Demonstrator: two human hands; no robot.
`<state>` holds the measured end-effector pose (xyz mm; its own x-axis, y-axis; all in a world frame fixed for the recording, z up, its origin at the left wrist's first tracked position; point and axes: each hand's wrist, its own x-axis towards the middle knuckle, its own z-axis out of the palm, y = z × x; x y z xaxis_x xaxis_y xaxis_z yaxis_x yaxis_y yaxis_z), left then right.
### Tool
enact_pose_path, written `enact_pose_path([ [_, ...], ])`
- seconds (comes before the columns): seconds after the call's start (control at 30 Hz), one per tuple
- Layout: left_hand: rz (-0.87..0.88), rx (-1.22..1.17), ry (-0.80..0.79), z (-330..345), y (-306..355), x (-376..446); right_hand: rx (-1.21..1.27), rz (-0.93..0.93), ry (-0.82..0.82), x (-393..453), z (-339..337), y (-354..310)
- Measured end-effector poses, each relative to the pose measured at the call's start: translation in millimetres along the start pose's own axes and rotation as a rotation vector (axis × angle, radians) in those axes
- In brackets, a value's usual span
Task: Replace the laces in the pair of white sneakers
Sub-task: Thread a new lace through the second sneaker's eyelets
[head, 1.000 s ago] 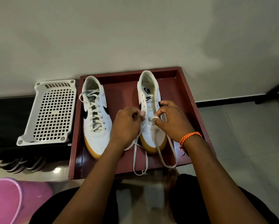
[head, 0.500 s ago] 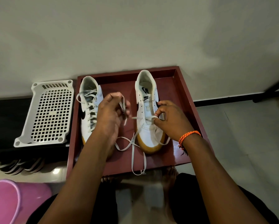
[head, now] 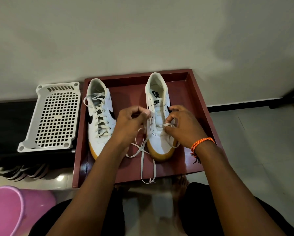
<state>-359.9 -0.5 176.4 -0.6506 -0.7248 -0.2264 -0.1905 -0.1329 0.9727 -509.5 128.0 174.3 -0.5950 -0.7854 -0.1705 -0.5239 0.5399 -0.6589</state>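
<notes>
Both sneakers sit side by side in a dark red tray [head: 196, 92] on the floor, toes pointing at the person. The left shoe [head: 101, 116] is fully laced up to the top. The right shoe [head: 158, 120] is the one in hand: only the bottom row near the toe has lace [head: 143, 150] through it, the upper eyelets are bare, and the loose ends trail down over the tray's front edge, crossing each other on the way.

Left hand [head: 130, 125] has its fingers curled and pinches one strand of the lace just beside the shoe's inner side, around the lower eyelets. Right hand [head: 183, 126], the one with the orange wrist band [head: 201, 143], pinches the flat bit of lace that runs across the tongue at the lowest row. Can't tell which eyelet the left strand is lined up with, fingers are in the way.

So my read is we're at the very start of lacing shoe number two. Next move looks like poking the tip into the next hole up on the opposite side and pulling slack through, which needs the strand kept flat and the two ends roughly even. The crossed tails down front could snag when pulled.
</notes>
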Motion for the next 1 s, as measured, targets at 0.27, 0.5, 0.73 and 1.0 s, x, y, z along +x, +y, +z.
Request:
enact_pose_path([
  [0.27,0.009,-0.693,-0.091,-10,23,-3,-0.006,0.024,-0.015,0,-1,1],
  [0.5,0.064,0.270,0.144,-12,-5,8,0.011,0.030,-0.035,-3,-4,-1],
  [0.73,0.247,0.661,0.041,1,-21,9,-0.004,0.019,-0.041,-4,-5,-3],
  [1.0,-0.028,-0.287,-0.071,-8,17,-2,-0.019,0.023,-0.044,-2,-4,-1],
])
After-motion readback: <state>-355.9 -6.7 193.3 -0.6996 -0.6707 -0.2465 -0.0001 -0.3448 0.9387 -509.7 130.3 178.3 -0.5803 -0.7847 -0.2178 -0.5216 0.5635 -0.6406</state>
